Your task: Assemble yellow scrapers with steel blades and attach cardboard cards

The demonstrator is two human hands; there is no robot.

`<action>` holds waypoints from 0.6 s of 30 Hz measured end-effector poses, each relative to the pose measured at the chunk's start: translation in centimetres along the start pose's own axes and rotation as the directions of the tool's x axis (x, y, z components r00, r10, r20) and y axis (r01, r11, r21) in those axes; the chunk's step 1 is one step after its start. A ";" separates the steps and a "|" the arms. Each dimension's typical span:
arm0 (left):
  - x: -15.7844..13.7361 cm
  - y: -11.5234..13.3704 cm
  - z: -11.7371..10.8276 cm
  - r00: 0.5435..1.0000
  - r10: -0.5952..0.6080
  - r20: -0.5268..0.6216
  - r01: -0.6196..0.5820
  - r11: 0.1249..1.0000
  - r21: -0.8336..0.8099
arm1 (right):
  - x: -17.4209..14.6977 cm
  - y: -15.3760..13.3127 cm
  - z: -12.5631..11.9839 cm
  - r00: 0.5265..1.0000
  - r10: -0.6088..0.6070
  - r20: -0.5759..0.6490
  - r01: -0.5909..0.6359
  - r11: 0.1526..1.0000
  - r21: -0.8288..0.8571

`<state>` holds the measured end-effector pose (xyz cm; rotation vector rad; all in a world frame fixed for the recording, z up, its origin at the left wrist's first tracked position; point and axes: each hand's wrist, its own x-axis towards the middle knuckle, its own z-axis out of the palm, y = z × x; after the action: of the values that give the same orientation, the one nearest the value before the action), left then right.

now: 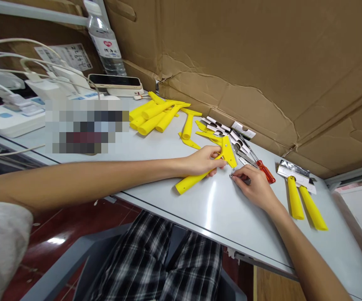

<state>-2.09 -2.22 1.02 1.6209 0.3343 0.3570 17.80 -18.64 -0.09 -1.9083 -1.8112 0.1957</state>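
Note:
My left hand (202, 161) is closed around a yellow scraper handle (191, 182), just above the table. Its flared head, with small holes, points away from me, and the round grip end points toward me. Beside that head, my right hand (255, 184) has thumb and forefinger pinched on a small metal screw (231, 176). Close to its fingertips there is another tiny metal piece. Beyond both hands lie more yellow scraper parts (187, 125), white blade sleeves (221, 125) and a screwdriver with a red handle (265, 171).
A pile of yellow handles (152, 117) lies at the back. Two scrapers (295, 200) with yellow handles rest on the right. Power strips (11, 121) with cables, a phone (115, 80) and a water bottle (105, 46) are at left. A cardboard wall (246, 54) borders the table's back.

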 end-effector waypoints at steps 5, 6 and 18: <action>-0.1 0.3 0.0 1.000 0.003 -0.001 -0.003 1.000 0.010 | 0.0 0.2 -0.1 1.000 0.002 0.008 -0.002 1.000 0.015; -0.1 0.3 0.0 1.000 0.005 0.001 -0.005 1.000 0.013 | 0.0 0.2 -0.1 1.000 0.003 0.008 -0.003 1.000 0.020; -0.2 0.3 0.0 0.999 0.008 0.039 -0.010 0.999 0.046 | 0.0 0.1 -0.2 1.000 0.027 0.013 -0.027 0.999 0.041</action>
<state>-2.23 -2.29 1.27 1.6726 0.3072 0.3262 17.97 -18.72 0.03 -1.9078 -1.7766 0.2522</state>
